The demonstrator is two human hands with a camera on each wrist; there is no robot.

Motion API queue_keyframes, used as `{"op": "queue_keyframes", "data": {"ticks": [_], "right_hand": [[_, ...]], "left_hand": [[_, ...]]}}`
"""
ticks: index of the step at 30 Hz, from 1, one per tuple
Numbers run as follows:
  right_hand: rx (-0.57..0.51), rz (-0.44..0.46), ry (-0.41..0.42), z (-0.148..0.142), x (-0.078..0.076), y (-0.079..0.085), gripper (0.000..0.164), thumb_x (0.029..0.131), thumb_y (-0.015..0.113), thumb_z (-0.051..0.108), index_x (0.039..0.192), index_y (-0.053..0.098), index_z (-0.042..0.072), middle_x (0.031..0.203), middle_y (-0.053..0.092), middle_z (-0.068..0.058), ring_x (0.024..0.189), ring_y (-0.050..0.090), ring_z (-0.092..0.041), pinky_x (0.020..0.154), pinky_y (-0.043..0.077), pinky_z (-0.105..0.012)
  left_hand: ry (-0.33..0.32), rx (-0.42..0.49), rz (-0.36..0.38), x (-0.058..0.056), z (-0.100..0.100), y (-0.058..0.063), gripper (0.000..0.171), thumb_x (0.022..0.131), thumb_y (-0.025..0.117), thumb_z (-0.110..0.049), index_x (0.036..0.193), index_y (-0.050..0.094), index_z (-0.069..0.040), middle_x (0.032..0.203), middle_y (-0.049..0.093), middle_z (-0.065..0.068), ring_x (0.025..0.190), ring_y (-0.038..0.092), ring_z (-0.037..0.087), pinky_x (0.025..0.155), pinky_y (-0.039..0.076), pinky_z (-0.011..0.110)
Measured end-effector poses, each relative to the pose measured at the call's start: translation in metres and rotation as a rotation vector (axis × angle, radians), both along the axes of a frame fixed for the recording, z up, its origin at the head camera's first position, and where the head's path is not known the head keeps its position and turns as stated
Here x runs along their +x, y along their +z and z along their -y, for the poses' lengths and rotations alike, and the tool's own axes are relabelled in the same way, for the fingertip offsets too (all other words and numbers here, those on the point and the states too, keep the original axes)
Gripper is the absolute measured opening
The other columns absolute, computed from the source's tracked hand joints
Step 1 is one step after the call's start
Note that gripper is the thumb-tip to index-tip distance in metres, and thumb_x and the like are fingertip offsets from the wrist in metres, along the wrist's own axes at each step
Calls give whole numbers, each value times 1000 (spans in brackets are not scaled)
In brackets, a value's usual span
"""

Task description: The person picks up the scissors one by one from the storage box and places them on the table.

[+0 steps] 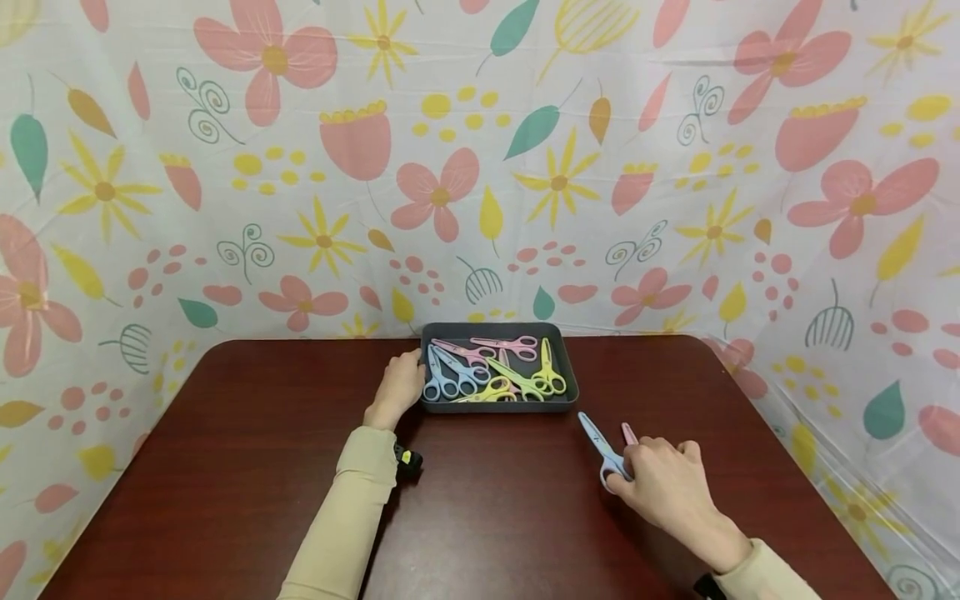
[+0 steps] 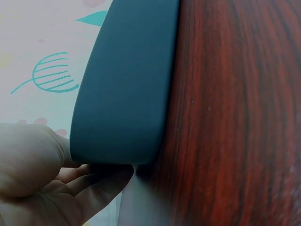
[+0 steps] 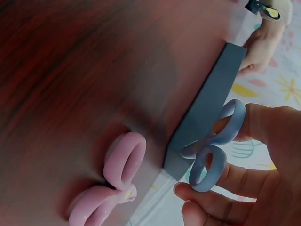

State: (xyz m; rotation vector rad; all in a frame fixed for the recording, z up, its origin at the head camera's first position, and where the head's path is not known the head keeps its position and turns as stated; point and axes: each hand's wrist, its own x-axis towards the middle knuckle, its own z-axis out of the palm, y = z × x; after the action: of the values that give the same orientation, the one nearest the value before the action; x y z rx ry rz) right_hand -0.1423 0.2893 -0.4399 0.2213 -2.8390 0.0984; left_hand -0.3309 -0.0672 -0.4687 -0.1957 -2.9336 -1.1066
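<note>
A dark grey tray (image 1: 498,407) stands at the table's back edge, with several pink, blue and yellow-green scissors in it. My left hand (image 1: 401,383) grips the tray's left end; in the left wrist view its fingertips (image 2: 124,176) lie against the outer wall. To the tray's front right, my right hand (image 1: 667,483) holds blue scissors (image 1: 597,437) by the handle loops, blades pointing away toward the tray. Pink scissors (image 3: 126,160) lie on the table beneath that hand; in the head view only their pink tip (image 1: 628,433) shows past the fingers.
The dark reddish-brown table (image 1: 480,517) extends around the tray on the left, front and right. A floral-patterned sheet (image 1: 480,208) hangs right behind the table and along its sides.
</note>
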Motion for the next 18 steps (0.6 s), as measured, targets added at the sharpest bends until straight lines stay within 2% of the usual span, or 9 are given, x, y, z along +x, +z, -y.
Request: {"op": "queue_keyframes", "data": {"ticks": [5,10,18], "right_hand": [[8,13,5,2,-2,-1,37,70,72,32,53,40,23,55,35,7,55,38,-12,63,28,-46],[12,22,20,5,-6,-1,37,72,71,31,53,40,23,53,35,8,53,37,-11,62,28,-46],[71,99,47,6,-11,0,41,74,71,33,50,40,22,47,35,10,50,36,-11,63,26,-46]], "left_hand": [[-6,-3,-11,0,0,1,43,102,49,-10,144,45,0,129,58,22,85,60,26,72,46,38],[3,10,-19,-2,0,3,43,102,50,-10,144,46,0,130,58,21,87,62,27,73,47,39],[-2,4,-5,-3,0,-1,43,103,49,-11,144,45,0,134,56,21,95,61,27,77,46,40]]}}
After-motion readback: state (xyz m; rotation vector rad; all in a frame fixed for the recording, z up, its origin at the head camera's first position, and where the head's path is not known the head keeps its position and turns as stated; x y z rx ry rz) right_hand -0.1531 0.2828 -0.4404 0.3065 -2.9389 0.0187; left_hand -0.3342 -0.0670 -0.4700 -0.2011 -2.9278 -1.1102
